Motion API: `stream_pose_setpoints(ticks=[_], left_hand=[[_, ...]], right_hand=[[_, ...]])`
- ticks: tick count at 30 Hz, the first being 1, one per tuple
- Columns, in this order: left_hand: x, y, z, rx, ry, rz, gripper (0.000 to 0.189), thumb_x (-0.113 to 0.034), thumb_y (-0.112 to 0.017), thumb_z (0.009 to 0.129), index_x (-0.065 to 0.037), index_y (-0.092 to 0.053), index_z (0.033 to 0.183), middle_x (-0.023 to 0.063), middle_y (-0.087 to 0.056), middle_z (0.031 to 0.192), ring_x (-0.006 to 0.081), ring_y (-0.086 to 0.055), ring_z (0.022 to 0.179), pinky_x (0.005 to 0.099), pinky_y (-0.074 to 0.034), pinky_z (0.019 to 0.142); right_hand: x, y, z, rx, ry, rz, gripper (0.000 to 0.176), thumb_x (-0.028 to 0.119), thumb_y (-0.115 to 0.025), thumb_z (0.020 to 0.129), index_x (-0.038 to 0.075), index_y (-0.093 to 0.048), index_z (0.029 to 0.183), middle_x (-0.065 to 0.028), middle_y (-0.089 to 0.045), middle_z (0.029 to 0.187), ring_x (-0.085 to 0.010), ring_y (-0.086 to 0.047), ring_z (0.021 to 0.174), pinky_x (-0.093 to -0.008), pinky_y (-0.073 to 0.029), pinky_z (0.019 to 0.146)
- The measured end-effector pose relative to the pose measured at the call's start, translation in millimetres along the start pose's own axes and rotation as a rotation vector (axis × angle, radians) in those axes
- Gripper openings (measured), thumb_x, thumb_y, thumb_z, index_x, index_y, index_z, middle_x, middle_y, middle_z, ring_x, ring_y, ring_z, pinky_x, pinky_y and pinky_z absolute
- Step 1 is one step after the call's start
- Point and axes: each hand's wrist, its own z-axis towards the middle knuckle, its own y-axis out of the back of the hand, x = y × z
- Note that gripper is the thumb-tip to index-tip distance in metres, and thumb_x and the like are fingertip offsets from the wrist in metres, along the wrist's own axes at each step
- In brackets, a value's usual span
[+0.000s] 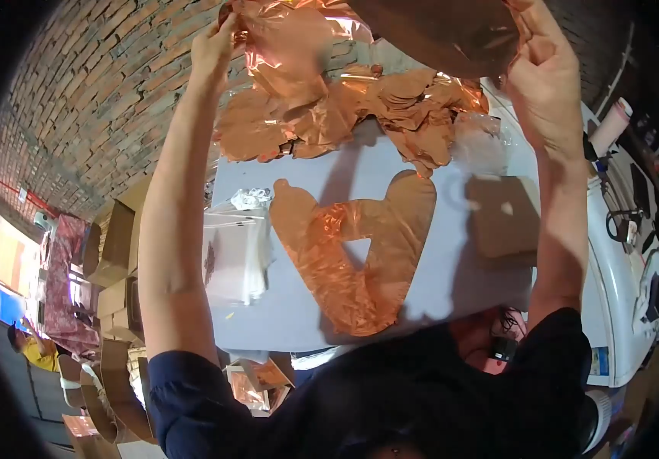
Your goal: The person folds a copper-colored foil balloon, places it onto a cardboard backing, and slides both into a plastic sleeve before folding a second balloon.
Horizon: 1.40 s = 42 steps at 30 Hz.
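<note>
Both arms are raised toward the top of the view, holding up a copper-coloured foil balloon [448, 34] that is partly cut off by the frame. My left hand [218, 46] pinches its left edge. My right hand [538, 69] grips the darker, shaded right edge. Below, flat on the grey-white tabletop [437, 298], lies another foil balloon [391, 252], shaped like an upside-down letter A. Behind it spreads a pile of crumpled copper foil balloons [410, 99], overlapped in this view by the raised one.
Clear plastic bags [241, 260] lie at the table's left, with crumpled clear plastic [485, 145] and a brown cardboard piece [502, 222] at right. A brick wall [100, 99] rises behind. Cardboard boxes [119, 306] stand at left; a person in yellow [39, 350] is farther off.
</note>
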Motion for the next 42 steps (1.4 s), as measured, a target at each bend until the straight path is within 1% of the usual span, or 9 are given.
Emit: stream_pose_setpoints(ticks=[5, 8, 12, 20, 23, 28, 34, 38, 42], left_hand=[[4, 28, 0, -0.090, -0.014, -0.130, 0.027, -0.020, -0.062, 0.104, 0.004, -0.069, 0.116, 0.0092, -0.074, 0.107, 0.0185, -0.073, 0.096, 0.0321, -0.061, 0.090], [-8, 29, -19, -0.005, 0.027, -0.058, 0.033, -0.022, -0.059, 0.107, 0.005, -0.064, 0.126, 0.0118, -0.072, 0.119, 0.0211, -0.071, 0.108, 0.0347, -0.057, 0.101], [-1, 36, -4, 0.297, -0.014, -0.036, 0.036, -0.025, -0.058, 0.107, 0.005, -0.065, 0.125, 0.0123, -0.072, 0.120, 0.0215, -0.070, 0.111, 0.0364, -0.057, 0.104], [-73, -36, -65, 0.302, -0.292, 0.229, 0.032, -0.032, -0.063, 0.105, -0.005, -0.076, 0.116, 0.0046, -0.075, 0.094, 0.0107, -0.067, 0.077, 0.0265, -0.053, 0.064], [-110, -44, -75, 0.368, 0.168, 0.203, 0.032, -0.034, -0.062, 0.106, -0.006, -0.075, 0.109, 0.0040, -0.076, 0.098, 0.0126, -0.068, 0.085, 0.0270, -0.054, 0.074], [-101, -40, -67, 0.532, 0.110, -0.049, 0.034, -0.035, -0.061, 0.106, -0.005, -0.073, 0.117, 0.0067, -0.074, 0.112, 0.0146, -0.068, 0.100, 0.0305, -0.054, 0.086], [-107, -37, -64, 0.526, 0.122, -0.207, 0.038, -0.032, -0.061, 0.106, -0.003, -0.067, 0.129, 0.0085, -0.071, 0.125, 0.0194, -0.066, 0.113, 0.0357, -0.054, 0.096], [-92, -26, -45, 0.466, 0.077, 0.001, 0.036, -0.030, -0.059, 0.107, -0.002, -0.068, 0.128, 0.0099, -0.072, 0.122, 0.0208, -0.067, 0.110, 0.0383, -0.055, 0.096], [-103, -37, -58, 0.483, 0.040, -0.041, 0.036, -0.029, -0.057, 0.108, -0.001, -0.069, 0.126, 0.0104, -0.073, 0.119, 0.0209, -0.068, 0.107, 0.0405, -0.056, 0.097]], right_hand=[[-29, 66, -7, -0.112, 0.335, -0.133, 0.039, 0.002, -0.062, 0.096, -0.003, -0.058, 0.135, -0.0082, -0.065, 0.131, -0.0174, -0.063, 0.117, -0.0325, -0.047, 0.105], [-17, 77, 0, -0.518, 0.042, -0.035, 0.022, 0.007, -0.066, 0.100, 0.000, -0.065, 0.121, -0.0018, -0.069, 0.115, -0.0079, -0.065, 0.101, -0.0226, -0.050, 0.091], [-21, 69, 15, -0.097, 0.102, -0.381, 0.038, 0.021, -0.068, 0.102, 0.000, -0.062, 0.134, -0.0050, -0.068, 0.129, -0.0132, -0.065, 0.114, -0.0293, -0.049, 0.101], [-38, -47, 26, 0.158, -0.293, -0.363, 0.012, 0.012, -0.071, 0.097, 0.002, -0.075, 0.097, 0.0015, -0.067, 0.078, -0.0071, -0.056, 0.060, -0.0229, -0.043, 0.054], [-90, -53, 29, 0.078, -0.019, -0.402, 0.018, 0.016, -0.074, 0.095, -0.002, -0.073, 0.097, -0.0043, -0.067, 0.098, -0.0133, -0.061, 0.082, -0.0282, -0.048, 0.070], [-115, -60, 36, 0.014, 0.204, -0.391, 0.020, 0.017, -0.075, 0.095, -0.003, -0.074, 0.099, -0.0069, -0.069, 0.110, -0.0133, -0.063, 0.098, -0.0280, -0.050, 0.083], [-86, -64, 42, 0.023, -0.152, -0.127, 0.016, 0.016, -0.070, 0.099, 0.001, -0.076, 0.099, 0.0022, -0.070, 0.089, -0.0052, -0.060, 0.082, -0.0217, -0.049, 0.076], [-91, -59, 56, -0.167, 0.033, -0.161, 0.022, 0.019, -0.062, 0.105, 0.000, -0.071, 0.110, -0.0001, -0.070, 0.095, -0.0065, -0.062, 0.085, -0.0230, -0.050, 0.073], [-103, -29, 65, 0.144, -0.274, 0.660, 0.023, 0.010, -0.053, 0.105, -0.002, -0.065, 0.121, -0.0106, -0.072, 0.110, -0.0187, -0.070, 0.100, -0.0304, -0.059, 0.087]])
